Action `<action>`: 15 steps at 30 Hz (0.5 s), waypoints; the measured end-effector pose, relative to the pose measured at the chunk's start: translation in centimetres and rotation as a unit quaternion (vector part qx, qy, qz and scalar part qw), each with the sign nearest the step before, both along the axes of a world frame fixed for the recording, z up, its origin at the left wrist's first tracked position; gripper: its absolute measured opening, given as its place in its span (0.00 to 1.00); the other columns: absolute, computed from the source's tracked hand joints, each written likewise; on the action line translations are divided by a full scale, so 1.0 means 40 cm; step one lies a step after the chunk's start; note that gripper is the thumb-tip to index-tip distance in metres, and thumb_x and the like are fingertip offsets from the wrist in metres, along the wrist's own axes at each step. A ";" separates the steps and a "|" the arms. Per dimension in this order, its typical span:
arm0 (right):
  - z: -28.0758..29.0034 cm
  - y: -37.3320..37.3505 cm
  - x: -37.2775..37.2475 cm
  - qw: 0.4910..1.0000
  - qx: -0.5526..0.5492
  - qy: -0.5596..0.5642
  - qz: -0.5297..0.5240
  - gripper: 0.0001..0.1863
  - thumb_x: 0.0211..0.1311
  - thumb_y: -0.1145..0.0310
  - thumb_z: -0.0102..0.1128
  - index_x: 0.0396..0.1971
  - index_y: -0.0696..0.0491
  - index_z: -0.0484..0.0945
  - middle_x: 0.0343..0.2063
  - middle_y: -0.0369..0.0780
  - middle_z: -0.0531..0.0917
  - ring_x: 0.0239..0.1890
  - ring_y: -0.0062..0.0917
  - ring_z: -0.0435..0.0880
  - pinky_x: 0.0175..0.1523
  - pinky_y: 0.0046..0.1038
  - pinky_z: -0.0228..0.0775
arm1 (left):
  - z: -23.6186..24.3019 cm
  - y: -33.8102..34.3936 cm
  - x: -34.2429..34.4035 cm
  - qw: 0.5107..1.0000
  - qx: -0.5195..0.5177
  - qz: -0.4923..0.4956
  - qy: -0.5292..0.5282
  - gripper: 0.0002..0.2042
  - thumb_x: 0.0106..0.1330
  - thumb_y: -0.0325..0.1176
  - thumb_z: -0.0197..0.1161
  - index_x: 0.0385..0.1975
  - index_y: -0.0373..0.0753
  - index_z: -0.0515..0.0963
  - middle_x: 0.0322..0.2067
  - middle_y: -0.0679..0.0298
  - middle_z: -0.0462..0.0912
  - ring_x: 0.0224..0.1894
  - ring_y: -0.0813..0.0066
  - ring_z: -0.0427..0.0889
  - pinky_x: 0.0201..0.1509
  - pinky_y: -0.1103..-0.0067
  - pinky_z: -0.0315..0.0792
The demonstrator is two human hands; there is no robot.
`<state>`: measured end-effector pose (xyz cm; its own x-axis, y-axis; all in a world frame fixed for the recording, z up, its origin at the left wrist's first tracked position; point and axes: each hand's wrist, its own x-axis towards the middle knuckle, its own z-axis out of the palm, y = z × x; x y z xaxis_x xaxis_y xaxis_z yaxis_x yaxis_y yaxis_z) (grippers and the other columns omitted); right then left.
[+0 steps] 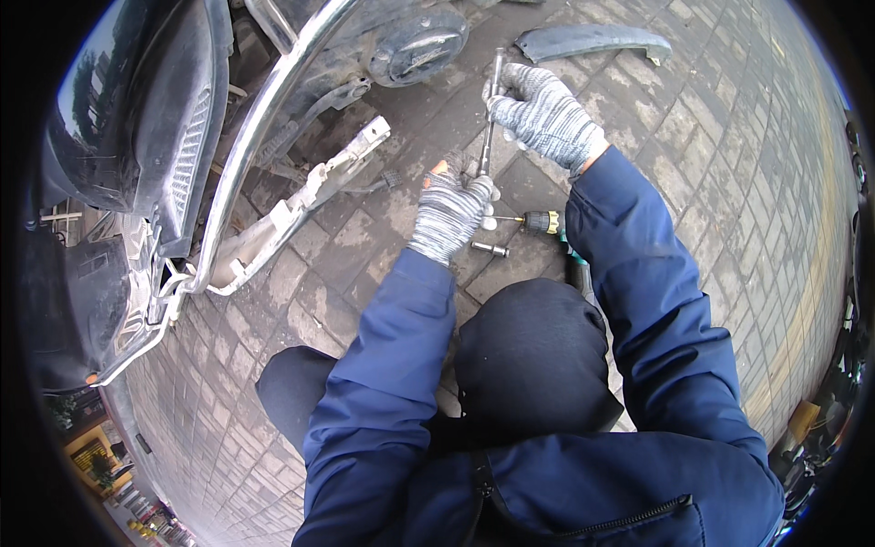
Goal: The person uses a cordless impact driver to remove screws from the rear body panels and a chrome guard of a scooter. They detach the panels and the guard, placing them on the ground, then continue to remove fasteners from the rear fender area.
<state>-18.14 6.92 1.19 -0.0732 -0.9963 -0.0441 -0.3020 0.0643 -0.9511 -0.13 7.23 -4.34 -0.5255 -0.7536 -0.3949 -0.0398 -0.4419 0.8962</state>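
Both hands wear grey-and-white knitted gloves and hold one slim chrome socket-wrench bar (490,137) above the paving. My left hand (451,214) is closed around its lower end; a fingertip shows bare through the glove. Higher up, my right hand (547,114) grips the bar near its top, which sticks out past the fingers. Whatever sits at the bar's lower end is hidden by the left glove. Below the hands lies a power drill (544,222) with a black-and-yellow chuck and a thin bit, partly covered by my knee and right sleeve. Beside it rests a short metal socket (490,248).
At the left stands a partly dismantled vehicle with a dark panel (182,118), a bent chrome bar (260,114) and a pale bracket (305,196). A loose grey plastic trim piece (592,41) lies on the brick paving (711,173) ahead. My dark-clad knee (538,356) is below the hands.
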 end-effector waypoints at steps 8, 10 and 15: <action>-0.055 -0.021 0.082 0.989 0.034 -0.144 0.024 0.12 0.64 0.65 0.55 0.40 0.59 0.76 0.25 0.34 0.80 0.24 0.16 0.76 0.29 0.20 0.70 | -0.016 -0.006 0.018 0.988 0.102 0.037 0.109 0.03 0.62 0.22 0.53 0.34 0.34 0.73 0.23 0.59 0.79 0.18 0.75 0.77 0.18 0.79 0.76; -0.086 -0.024 0.115 0.995 0.026 -0.090 0.020 0.11 0.64 0.67 0.54 0.41 0.59 0.76 0.28 0.38 0.82 0.31 0.24 0.80 0.39 0.27 0.73 | -0.016 -0.015 0.007 0.986 0.085 0.099 0.108 0.03 0.63 0.22 0.52 0.35 0.34 0.73 0.24 0.60 0.79 0.18 0.76 0.77 0.18 0.80 0.76; -0.127 -0.077 0.133 0.999 0.039 0.010 -0.008 0.10 0.64 0.68 0.51 0.39 0.59 0.76 0.31 0.42 0.83 0.35 0.28 0.81 0.44 0.32 0.72 | -0.011 -0.055 -0.003 0.986 0.097 0.118 0.073 0.05 0.65 0.25 0.53 0.36 0.33 0.74 0.24 0.60 0.79 0.18 0.75 0.78 0.18 0.81 0.78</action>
